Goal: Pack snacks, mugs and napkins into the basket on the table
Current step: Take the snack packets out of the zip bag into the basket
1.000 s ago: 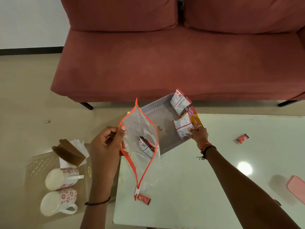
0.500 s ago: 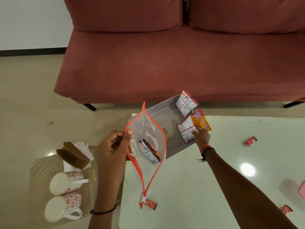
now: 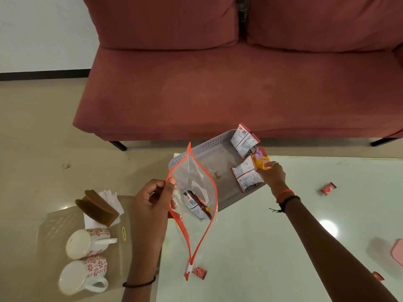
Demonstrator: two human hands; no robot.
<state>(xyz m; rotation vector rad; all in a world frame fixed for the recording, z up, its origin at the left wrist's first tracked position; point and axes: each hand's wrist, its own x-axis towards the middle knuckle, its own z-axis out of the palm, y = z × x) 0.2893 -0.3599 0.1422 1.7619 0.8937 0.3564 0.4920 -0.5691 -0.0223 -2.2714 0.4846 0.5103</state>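
With the thumb and fingers [image 3: 171, 184] of my left hand [image 3: 152, 205] pinching the orange rim of a clear zip bag [image 3: 192, 175], my right hand [image 3: 272, 174] is gripping a yellow snack packet [image 3: 260, 161] at the edge of the grey basket [image 3: 209, 147] standing on the far-left corner of the table [image 3: 261, 247].

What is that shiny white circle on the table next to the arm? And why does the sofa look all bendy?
Head view: the white circle is glare, probably a lamp overhead mirrored in the glossy table. Head view: the sofa bows because the wide-angle lens curves straight edges. Head view: nearly everything looks sharp, with hardly any blur.
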